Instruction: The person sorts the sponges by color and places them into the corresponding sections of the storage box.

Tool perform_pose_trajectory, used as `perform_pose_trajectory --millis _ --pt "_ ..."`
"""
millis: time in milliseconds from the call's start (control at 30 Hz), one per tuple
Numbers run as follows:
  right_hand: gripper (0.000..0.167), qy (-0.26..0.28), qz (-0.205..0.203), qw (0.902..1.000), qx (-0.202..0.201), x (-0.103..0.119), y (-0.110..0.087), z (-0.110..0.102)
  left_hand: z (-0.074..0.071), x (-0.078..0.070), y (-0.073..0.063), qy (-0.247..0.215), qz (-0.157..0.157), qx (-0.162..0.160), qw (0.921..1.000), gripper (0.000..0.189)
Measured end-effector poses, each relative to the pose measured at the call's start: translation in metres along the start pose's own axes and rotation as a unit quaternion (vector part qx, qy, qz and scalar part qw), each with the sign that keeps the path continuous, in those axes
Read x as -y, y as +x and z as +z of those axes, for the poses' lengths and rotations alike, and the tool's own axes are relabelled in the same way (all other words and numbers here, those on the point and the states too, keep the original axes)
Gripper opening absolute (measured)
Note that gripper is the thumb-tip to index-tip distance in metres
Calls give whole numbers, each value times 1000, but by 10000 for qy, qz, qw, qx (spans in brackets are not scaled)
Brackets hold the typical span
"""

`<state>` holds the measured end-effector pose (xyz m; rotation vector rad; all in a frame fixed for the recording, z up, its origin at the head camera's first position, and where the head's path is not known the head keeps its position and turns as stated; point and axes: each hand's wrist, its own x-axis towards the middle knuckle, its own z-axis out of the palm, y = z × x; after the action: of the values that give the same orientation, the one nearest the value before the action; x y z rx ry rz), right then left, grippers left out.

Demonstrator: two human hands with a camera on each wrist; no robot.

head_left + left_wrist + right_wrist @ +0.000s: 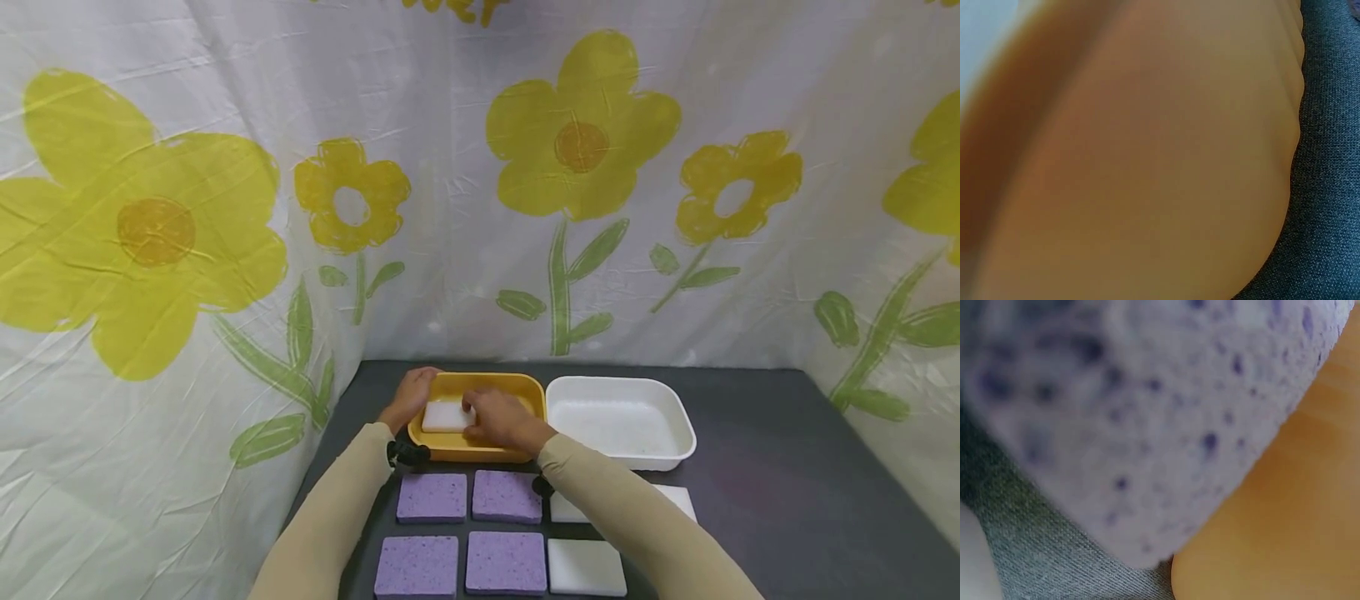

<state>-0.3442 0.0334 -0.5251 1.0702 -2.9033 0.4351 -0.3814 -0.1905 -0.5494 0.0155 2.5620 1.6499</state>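
In the head view, a white sponge lies flat in the yellow tray. My right hand reaches into this tray and pinches the sponge's right end between curled fingers and thumb. At the tray's left rim, near the far corner, my left hand grips the edge; its fingertips are partly hidden. The left wrist view is filled by the tray's smooth yellow wall. Close to the right wrist camera shows a speckled purple sponge, with the yellow tray's side behind it.
A white tray stands right beside the yellow one. Nearer me, several purple sponges lie in rows on the dark table. White sponges lie to their right, partly under my right forearm. A flower-painted sheet hangs behind.
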Motion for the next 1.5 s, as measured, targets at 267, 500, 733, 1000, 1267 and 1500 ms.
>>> perform_pose_trajectory --millis 267,500,733,1000,1267,1500 --pt "36 -138 -81 9997 201 -4 1 -18 1 -1 0 -94 101 20 9999 49" --pt "34 -293 -571 9978 189 -21 -6 -48 0 1 2 17 171 -13 9999 49" --pt "38 -468 -513 9973 235 -48 -20 -80 -1 -2 -1 42 202 30 9998 50" --pt "41 -441 -409 9978 291 -80 -51 -122 -1 -2 0 26 225 34 9997 51" --pt "47 -495 -371 9980 126 -111 -85 -156 -2 0 1 55 267 40 9996 52" --pt "54 -684 -103 9975 168 -126 -128 -172 -2 -1 0 36 179 105 9998 50"
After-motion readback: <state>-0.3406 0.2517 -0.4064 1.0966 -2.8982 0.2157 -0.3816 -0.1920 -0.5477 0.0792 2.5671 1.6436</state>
